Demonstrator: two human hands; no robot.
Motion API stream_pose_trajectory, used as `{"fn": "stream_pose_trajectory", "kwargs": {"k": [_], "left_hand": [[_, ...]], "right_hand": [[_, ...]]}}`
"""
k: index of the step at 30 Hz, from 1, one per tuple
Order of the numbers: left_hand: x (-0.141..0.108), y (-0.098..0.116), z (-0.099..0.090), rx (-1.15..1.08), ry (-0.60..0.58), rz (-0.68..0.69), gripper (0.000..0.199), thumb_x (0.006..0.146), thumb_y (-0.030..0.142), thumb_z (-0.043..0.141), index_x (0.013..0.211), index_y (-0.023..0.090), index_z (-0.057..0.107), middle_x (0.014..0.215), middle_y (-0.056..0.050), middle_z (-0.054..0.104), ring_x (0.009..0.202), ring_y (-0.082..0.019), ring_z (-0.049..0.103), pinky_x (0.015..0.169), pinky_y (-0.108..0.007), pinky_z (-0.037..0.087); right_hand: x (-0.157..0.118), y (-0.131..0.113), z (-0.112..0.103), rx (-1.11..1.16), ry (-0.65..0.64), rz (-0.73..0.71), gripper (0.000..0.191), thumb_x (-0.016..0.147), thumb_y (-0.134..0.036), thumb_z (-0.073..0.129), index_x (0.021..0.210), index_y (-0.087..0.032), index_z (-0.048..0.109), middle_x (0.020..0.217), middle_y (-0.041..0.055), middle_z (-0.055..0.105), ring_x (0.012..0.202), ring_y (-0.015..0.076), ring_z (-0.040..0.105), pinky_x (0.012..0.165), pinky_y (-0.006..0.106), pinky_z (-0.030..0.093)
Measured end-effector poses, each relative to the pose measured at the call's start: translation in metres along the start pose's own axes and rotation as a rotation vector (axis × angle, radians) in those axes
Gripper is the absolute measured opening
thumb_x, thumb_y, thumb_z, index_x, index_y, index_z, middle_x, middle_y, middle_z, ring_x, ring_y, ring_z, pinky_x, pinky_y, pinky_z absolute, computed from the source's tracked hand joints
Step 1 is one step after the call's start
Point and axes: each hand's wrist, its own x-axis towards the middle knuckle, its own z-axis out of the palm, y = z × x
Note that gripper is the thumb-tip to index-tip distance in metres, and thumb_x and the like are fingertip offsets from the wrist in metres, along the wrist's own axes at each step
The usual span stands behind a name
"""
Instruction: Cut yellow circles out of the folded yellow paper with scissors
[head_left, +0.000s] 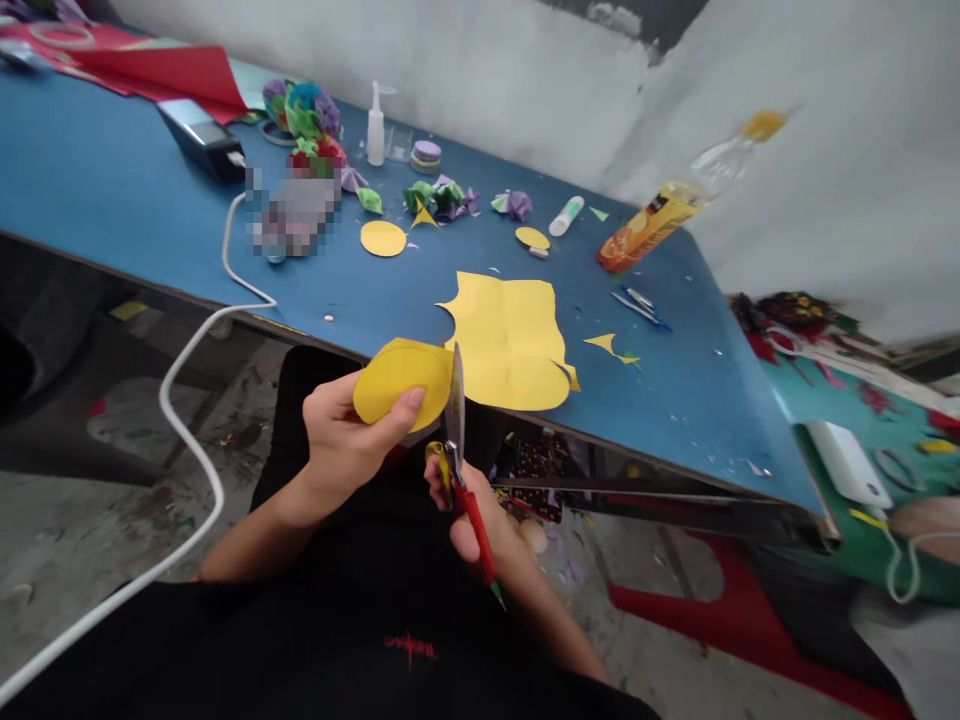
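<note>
My left hand [349, 440] pinches a rounded piece of yellow paper [397, 385], its thumb lying on top, just off the table's front edge. My right hand [472, 510] is closed round the handles of the scissors [456, 420], which have red and yellow on them. The blades point up and touch the right edge of the yellow piece. Beyond the hands, a larger yellow sheet [510, 335] with curved cut-outs lies on the blue table [315, 300]. Two yellow rounds, one at the left [383, 239] and one at the right [532, 238], lie farther back.
An orange drink bottle [652, 225] leans at the back right, near a glue stick [566, 216] and pens [641, 308]. Crumpled paper pieces [442, 198] and a small white bottle [376, 130] stand behind. A white cable [180, 400] crosses the left side. A person's hand [926, 525] shows far right.
</note>
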Motion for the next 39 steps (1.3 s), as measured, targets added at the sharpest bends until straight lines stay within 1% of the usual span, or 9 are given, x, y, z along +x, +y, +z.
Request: {"fn": "stream_pose_trajectory", "kwargs": {"k": [4, 7, 13, 18, 26, 32, 35, 37, 39], "left_hand": [[-0.001, -0.002, -0.002, -0.016, -0.011, -0.029, 0.017, 0.072, 0.031, 0.076, 0.063, 0.018, 0.070, 0.050, 0.003, 0.059, 0.041, -0.008, 0.048, 0.036, -0.018, 0.039], [-0.002, -0.003, -0.004, -0.023, -0.017, -0.043, 0.018, 0.074, 0.034, 0.076, 0.065, 0.019, 0.071, 0.053, 0.003, 0.062, 0.042, -0.008, 0.051, 0.037, -0.018, 0.041], [-0.003, -0.005, -0.006, -0.031, -0.022, -0.040, 0.020, 0.076, 0.038, 0.076, 0.067, 0.021, 0.071, 0.055, 0.004, 0.063, 0.042, -0.008, 0.052, 0.037, -0.020, 0.041], [-0.004, -0.007, -0.007, -0.032, 0.001, -0.051, 0.020, 0.077, 0.040, 0.076, 0.069, 0.022, 0.070, 0.058, 0.003, 0.064, 0.044, -0.009, 0.054, 0.038, -0.021, 0.044], [-0.005, -0.010, -0.010, -0.073, 0.040, -0.049, 0.012, 0.074, 0.031, 0.079, 0.071, 0.020, 0.074, 0.060, 0.002, 0.068, 0.045, -0.009, 0.057, 0.036, -0.019, 0.043], [-0.005, -0.013, -0.011, -0.137, 0.075, -0.037, 0.013, 0.074, 0.030, 0.080, 0.069, 0.020, 0.074, 0.059, 0.003, 0.068, 0.046, -0.008, 0.058, 0.039, -0.018, 0.046], [-0.004, -0.012, -0.013, -0.129, 0.080, -0.053, 0.015, 0.075, 0.032, 0.080, 0.068, 0.020, 0.073, 0.059, 0.003, 0.067, 0.046, -0.009, 0.058, 0.040, -0.020, 0.047], [-0.003, -0.012, -0.014, -0.126, 0.077, -0.052, 0.014, 0.075, 0.032, 0.079, 0.069, 0.020, 0.073, 0.060, 0.003, 0.068, 0.046, -0.009, 0.057, 0.040, -0.019, 0.046], [-0.003, -0.012, -0.014, -0.128, 0.075, -0.042, 0.013, 0.076, 0.031, 0.079, 0.070, 0.021, 0.074, 0.061, 0.003, 0.068, 0.045, -0.008, 0.057, 0.039, -0.018, 0.046]], "right_hand": [[-0.002, 0.005, 0.001, -0.012, 0.005, 0.024, 0.092, 0.048, -0.105, 0.035, 0.088, -0.023, 0.047, 0.068, -0.0027, 0.042, 0.057, 0.0144, 0.036, 0.052, 0.028, 0.034], [-0.003, 0.006, 0.002, 0.001, 0.004, 0.015, 0.090, 0.050, -0.104, 0.037, 0.087, -0.023, 0.046, 0.068, -0.0028, 0.041, 0.056, 0.0140, 0.036, 0.051, 0.028, 0.034], [-0.005, -0.006, 0.001, -0.015, 0.012, 0.034, 0.090, 0.049, -0.104, 0.035, 0.084, -0.022, 0.046, 0.068, -0.0030, 0.041, 0.056, 0.0131, 0.035, 0.051, 0.027, 0.033], [-0.007, -0.009, 0.002, -0.013, 0.000, 0.033, 0.088, 0.049, -0.103, 0.036, 0.082, -0.022, 0.045, 0.068, -0.0028, 0.041, 0.057, 0.0135, 0.036, 0.050, 0.027, 0.034], [-0.012, -0.014, 0.007, -0.046, 0.035, 0.045, 0.085, 0.059, -0.100, 0.032, 0.084, -0.021, 0.049, 0.072, -0.0010, 0.043, 0.059, 0.0136, 0.036, 0.050, 0.026, 0.032], [-0.013, -0.012, 0.008, -0.034, 0.025, 0.040, 0.080, 0.064, -0.097, 0.038, 0.082, -0.021, 0.048, 0.069, -0.0019, 0.041, 0.057, 0.0131, 0.035, 0.048, 0.025, 0.029], [-0.013, -0.011, 0.010, -0.025, 0.029, 0.061, 0.067, 0.074, -0.087, 0.049, 0.082, -0.021, 0.048, 0.070, -0.0019, 0.041, 0.057, 0.0129, 0.035, 0.049, 0.025, 0.030], [-0.014, -0.010, 0.011, -0.031, 0.030, 0.083, 0.052, 0.082, -0.072, 0.055, 0.081, -0.021, 0.048, 0.068, -0.0024, 0.041, 0.057, 0.0127, 0.035, 0.049, 0.024, 0.030], [-0.015, -0.009, 0.011, -0.036, 0.028, 0.090, 0.039, 0.086, -0.059, 0.057, 0.081, -0.021, 0.047, 0.067, -0.0030, 0.040, 0.056, 0.0126, 0.034, 0.050, 0.024, 0.029]]}}
